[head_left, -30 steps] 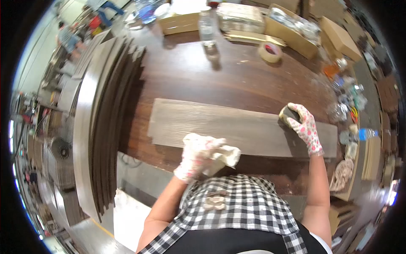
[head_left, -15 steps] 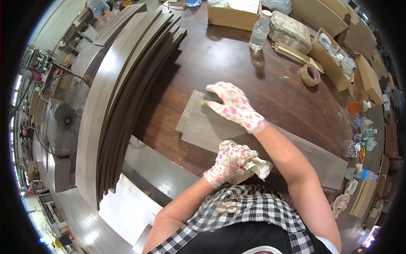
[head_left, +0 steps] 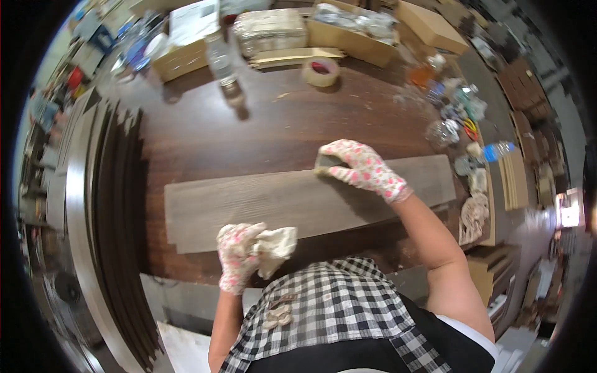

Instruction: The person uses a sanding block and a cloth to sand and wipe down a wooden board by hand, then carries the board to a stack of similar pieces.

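A grey-brown wood-grain plank (head_left: 261, 202) lies across the dark table in front of me, with the edge of another board showing beneath it. My left hand (head_left: 237, 255), in a white glove with pink spots, is closed around a crumpled off-white rag (head_left: 277, 248) at the plank's near edge, left of centre. My right hand (head_left: 367, 171), gloved alike, curves its thumb and fingers around a small greyish block (head_left: 326, 163) near the plank's far edge. The block is partly hidden by the fingers, so its exact kind is unclear.
Tall stacked planks (head_left: 93, 236) stand along the left. At the back are a clear bottle (head_left: 219, 56), a tape roll (head_left: 321, 71), a wrapped bundle (head_left: 272, 32) and an open carton (head_left: 351, 42). Several plastic bottles, including a blue-labelled one (head_left: 499, 151), lie at the right edge.
My view has turned right, so the plank now lies nearly level across it. The right hand has shifted from the plank's left end toward its middle; the left hand with the rag is farther left.
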Tool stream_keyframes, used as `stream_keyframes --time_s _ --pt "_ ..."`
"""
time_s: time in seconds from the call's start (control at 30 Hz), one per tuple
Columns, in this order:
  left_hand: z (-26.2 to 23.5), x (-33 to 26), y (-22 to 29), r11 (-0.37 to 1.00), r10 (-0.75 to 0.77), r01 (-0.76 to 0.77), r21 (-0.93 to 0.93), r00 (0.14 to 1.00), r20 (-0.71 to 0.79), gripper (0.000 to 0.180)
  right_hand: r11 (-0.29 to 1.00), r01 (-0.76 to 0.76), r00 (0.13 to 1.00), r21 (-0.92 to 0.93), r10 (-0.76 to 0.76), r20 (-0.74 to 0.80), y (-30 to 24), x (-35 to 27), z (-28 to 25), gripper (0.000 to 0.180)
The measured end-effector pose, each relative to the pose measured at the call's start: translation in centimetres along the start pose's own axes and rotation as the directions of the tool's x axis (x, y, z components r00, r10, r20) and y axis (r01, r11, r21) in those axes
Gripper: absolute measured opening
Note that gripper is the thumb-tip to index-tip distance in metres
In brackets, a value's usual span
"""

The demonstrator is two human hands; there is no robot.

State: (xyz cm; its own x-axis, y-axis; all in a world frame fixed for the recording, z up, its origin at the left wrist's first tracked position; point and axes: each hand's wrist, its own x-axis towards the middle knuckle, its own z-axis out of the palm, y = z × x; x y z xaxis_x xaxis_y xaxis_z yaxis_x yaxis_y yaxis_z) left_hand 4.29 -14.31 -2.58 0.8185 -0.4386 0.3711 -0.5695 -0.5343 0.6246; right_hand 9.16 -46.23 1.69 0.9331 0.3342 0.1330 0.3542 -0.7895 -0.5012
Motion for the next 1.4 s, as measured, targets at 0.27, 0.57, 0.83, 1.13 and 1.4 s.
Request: stream_keyframes --time_s 0.27,0.57,0.83,1.13,1.4 --pt "0.6 -1.0 -1.1 0.988 -0.144 0.144 -0.055 0.990 0.007 0.038 0.844 -0.481 0.877 -0.239 0.460 -0.140 14.0 -14.8 -12.8 0.039" --pt "3.9 5.2 6.1 0.808 -0.216 0.072 -0.584 0.960 -0.179 0.045 0.821 -0.461 0.299 0.337 0.502 -0.812 17.1 -19.0 -11.1 0.046" --pt "18.8 13.9 15.9 0.849 0.370 -0.517 0.114 0.733 0.571 0.067 0.722 -0.003 -0.062 0.692 0.691 -0.720 16.7 -20.0 -5.2 0.047" --pt "35.3 24.1 25.5 0.832 0.459 -0.555 0.005 0.693 0.556 0.054 0.659 0.134 -0.090 0.740 0.752 -0.653 16.2 -20.1 -5.3 0.048" --pt "25.1 19.6 16.2 0.831 0.352 -0.489 0.264 0.831 0.430 0.058 0.727 -0.110 -0.092 0.678 0.672 -0.735 17.0 -20.2 -5.5 0.046"
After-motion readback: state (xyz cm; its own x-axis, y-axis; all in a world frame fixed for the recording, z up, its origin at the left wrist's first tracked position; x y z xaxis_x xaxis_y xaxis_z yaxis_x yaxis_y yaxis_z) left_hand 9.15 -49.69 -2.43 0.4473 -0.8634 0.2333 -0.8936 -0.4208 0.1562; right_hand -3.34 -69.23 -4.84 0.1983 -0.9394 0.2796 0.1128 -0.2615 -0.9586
